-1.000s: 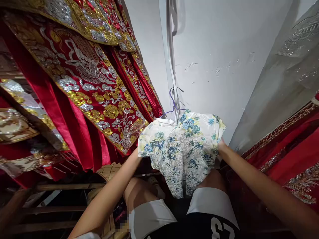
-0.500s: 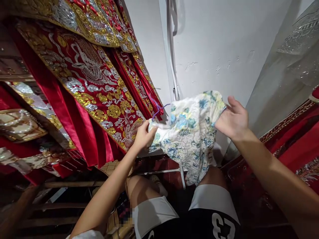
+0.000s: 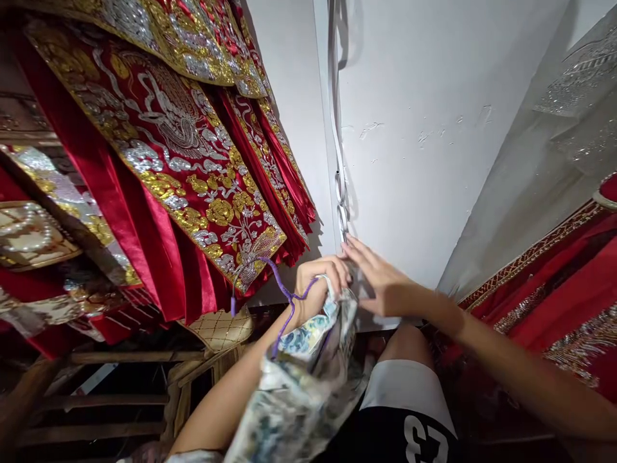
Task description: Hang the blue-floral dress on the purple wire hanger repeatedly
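A white garment with a blue and yellow flower pattern [image 3: 294, 399] hangs down over my lap, its lower part blurred. My left hand [image 3: 321, 283] is closed on the edge of it. The garment is on a purple hanger [image 3: 282, 283], whose hook points left in front of the red embroidered cloth. Beside the left fingertips, my right hand [image 3: 380, 280] has its fingers stretched out, with nothing seen in it. Whether its fingertips touch the garment or the left hand, I cannot tell.
Red, gold and silver embroidered costumes [image 3: 207, 161] hang at the left. White cables [image 3: 336, 128] run down the white wall [image 3: 409, 77]. A wooden rack or chair [image 3: 110, 357] stands lower left. More red beaded clothing [image 3: 540, 302] hangs at the right.
The garment has swung down and towards my lap, and its hanger now shows more. My right hand has left the sleeve and moved left beside my left hand.
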### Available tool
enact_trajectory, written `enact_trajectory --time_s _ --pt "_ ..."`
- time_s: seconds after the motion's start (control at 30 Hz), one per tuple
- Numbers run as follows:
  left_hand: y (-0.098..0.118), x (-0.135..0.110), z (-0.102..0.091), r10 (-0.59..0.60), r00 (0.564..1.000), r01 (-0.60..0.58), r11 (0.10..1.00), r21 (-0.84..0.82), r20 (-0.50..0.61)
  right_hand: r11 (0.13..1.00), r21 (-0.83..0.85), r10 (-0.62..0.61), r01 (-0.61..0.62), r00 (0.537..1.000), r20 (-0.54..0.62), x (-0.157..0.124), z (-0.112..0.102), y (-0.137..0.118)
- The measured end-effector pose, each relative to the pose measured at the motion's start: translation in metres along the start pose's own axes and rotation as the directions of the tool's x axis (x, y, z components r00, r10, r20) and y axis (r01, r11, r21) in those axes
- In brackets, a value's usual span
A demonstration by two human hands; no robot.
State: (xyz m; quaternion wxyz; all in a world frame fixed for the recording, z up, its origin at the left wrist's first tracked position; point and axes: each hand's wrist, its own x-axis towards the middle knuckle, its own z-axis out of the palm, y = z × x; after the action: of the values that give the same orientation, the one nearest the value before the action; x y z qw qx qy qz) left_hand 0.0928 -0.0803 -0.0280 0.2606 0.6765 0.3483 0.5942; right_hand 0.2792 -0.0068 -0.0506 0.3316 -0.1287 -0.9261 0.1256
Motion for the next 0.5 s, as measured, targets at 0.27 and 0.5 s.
enact_trajectory --time_s 0.27,0.5 --pt "-0.010 -0.001 0.005 -0.099 0.995 0.093 0.916 -0.390 0.005 0.948 -0.306 -0.145 0.087 0.974 -0.172 -0.036 0.039 0.032" --pt "-0.052 0.003 -0.014 -0.317 0.948 0.307 0.926 -0.221 -0.013 0.948 -0.296 0.045 -0.113 0.972 -0.229 -0.059 -0.004 0.079"
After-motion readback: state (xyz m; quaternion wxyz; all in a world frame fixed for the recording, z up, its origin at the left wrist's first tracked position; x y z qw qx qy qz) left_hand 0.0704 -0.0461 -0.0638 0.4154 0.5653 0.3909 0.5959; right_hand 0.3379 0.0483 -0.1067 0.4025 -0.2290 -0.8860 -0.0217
